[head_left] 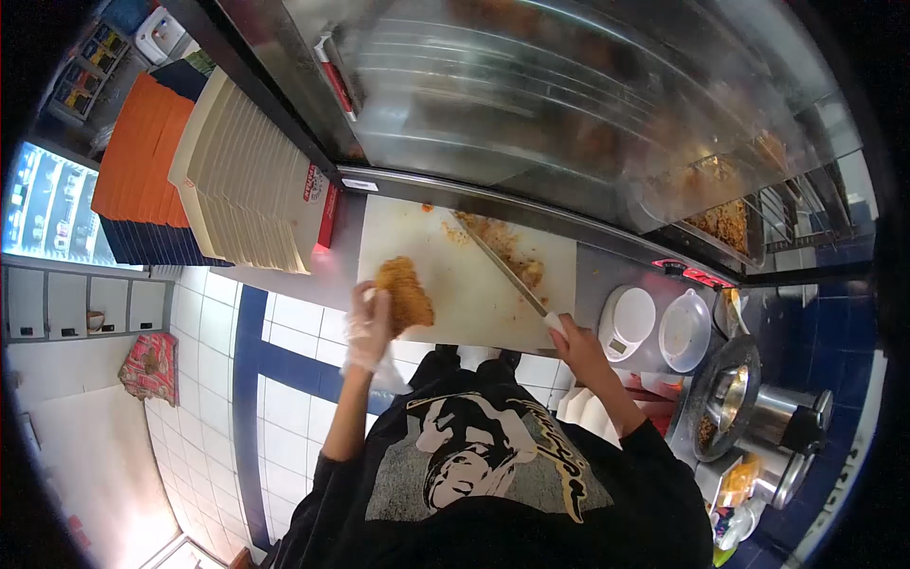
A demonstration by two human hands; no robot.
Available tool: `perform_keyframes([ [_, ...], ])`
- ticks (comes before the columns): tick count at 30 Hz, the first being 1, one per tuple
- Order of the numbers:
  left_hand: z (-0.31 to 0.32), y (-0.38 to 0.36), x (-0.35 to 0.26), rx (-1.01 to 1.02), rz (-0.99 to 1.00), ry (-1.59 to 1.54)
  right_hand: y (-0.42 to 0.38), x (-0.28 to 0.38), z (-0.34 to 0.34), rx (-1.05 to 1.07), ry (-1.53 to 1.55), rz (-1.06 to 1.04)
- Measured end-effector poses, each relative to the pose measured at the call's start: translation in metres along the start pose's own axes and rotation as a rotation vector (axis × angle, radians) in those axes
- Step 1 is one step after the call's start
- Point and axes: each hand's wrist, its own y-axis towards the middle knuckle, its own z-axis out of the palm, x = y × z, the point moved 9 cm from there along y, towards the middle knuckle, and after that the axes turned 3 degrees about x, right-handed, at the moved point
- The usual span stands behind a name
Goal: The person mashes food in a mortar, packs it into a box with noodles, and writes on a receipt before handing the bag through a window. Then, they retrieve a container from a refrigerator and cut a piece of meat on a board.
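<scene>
In a clear plastic glove, my left hand (369,321) is closed on the edge of a flat, golden-brown breaded cutlet (407,293). The cutlet is over the left part of a white cutting board (464,318), and its surface shows ridges. Bare, my right hand (576,339) grips the white handle of a long knife (504,269). The blade slants up and left across the board. Orange-brown crumbs (519,251) lie scattered beyond and beside the blade.
A fogged glass display case (531,104) runs along the far side, with a food tray (730,228) inside. Stacked cardboard boxes (242,171) stand at left. A kitchen scale (627,318), a plastic lid or bowl (684,329) and metal pots (773,427) are at right.
</scene>
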Motion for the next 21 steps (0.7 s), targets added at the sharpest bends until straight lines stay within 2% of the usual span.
perform_keyframes([
  [2,0.031,0.012,0.012,-0.021,0.116,0.132,-0.001,0.006,-0.004,0.021,0.062,-0.013],
  [3,0.044,0.013,-0.002,-0.041,0.172,0.228,-0.003,0.01,-0.005,0.042,0.129,-0.017],
  [5,0.059,0.016,-0.001,-0.005,0.102,0.222,-0.007,0.032,-0.016,0.027,0.169,-0.044],
  [7,0.057,0.01,-0.024,-0.325,0.351,0.961,-0.006,0.047,-0.018,0.012,0.213,-0.062],
  [9,0.038,0.012,-0.045,-0.264,0.341,0.991,0.001,0.063,-0.013,0.058,0.164,-0.13],
  [11,0.009,0.004,-0.064,-0.431,0.552,0.827,0.014,0.072,0.0,0.118,0.078,-0.148],
  [12,-0.001,0.007,-0.067,-0.434,0.548,0.828,0.021,0.077,0.009,0.172,-0.007,-0.166],
  [14,-0.028,0.003,-0.084,-0.565,0.633,0.668,0.033,0.089,0.015,0.213,-0.064,-0.205],
  [15,-0.032,0.007,-0.091,-0.567,0.627,0.671,0.037,0.094,0.02,0.248,-0.121,-0.243],
  [17,-0.019,0.013,-0.113,-0.423,0.82,0.635,0.044,0.099,0.022,0.303,-0.152,-0.24],
  [18,-0.008,0.023,-0.113,-0.383,0.832,0.679,0.046,0.1,0.026,0.353,-0.184,-0.231],
  [19,-0.003,0.031,-0.114,-0.389,0.826,0.68,0.048,0.099,0.028,0.359,-0.187,-0.236],
  [21,0.028,0.057,-0.104,-0.088,0.644,0.786,0.051,0.09,0.038,0.382,-0.224,-0.208],
])
